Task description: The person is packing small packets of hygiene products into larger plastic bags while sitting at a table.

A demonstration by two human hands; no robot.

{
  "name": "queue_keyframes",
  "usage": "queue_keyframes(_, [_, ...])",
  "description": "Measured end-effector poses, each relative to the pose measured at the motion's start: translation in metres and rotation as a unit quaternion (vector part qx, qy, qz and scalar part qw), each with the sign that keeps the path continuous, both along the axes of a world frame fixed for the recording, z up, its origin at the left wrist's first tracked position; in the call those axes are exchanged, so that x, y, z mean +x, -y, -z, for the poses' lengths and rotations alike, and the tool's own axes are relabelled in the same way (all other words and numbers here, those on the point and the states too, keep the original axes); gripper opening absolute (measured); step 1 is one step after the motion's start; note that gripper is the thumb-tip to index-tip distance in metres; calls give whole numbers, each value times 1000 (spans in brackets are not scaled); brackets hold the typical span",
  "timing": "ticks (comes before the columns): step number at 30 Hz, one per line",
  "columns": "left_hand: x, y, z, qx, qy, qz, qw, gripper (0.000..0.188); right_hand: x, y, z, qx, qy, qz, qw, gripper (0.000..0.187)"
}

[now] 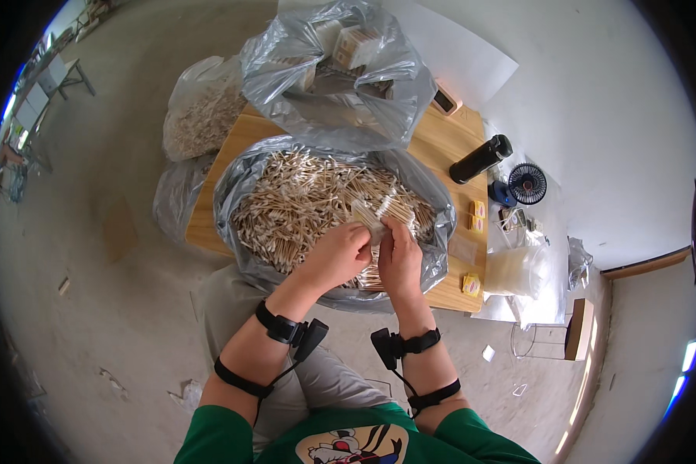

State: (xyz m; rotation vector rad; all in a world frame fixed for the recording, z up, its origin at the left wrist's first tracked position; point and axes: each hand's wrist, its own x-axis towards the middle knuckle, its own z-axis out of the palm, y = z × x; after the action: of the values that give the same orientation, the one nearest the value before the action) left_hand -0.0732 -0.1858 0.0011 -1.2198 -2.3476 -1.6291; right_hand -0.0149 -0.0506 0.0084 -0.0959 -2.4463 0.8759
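Note:
A wide container lined with a grey plastic bag holds a heap of loose wooden cotton swabs. Over the right part of this heap, my left hand and my right hand meet at a small clear plastic bag. Both hands pinch it, the fingers of each closed at its edges. Just beyond my right fingers lies a row of swabs lined up side by side; whether any are inside the small bag, I cannot tell.
Behind the heap, another grey plastic bag holds packed bundles. On the wooden table to the right stand a black bottle and small yellow boxes. Past them are a small fan and a plastic bag stack. A swab-filled sack sits left.

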Motion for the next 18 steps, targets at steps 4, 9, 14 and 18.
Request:
queue_keyframes(4, [0,2,-2,-10,-44,-13,999,12,4,6,-5,-42,20,63,997,23])
queue_keyframes(9, [-8,6,-8,50,80,-182,979,19,1,-6,10,-640,-18,-7,768,30])
queue_keyframes(14, [-11,5,8,271,453,-4,849,19,2,-4,11,-690,-9,-60,721,27])
queue_keyframes(18, [-15,7,5,226,326,-62,916,19,4,-25,22,-539,35,-42,841,30])
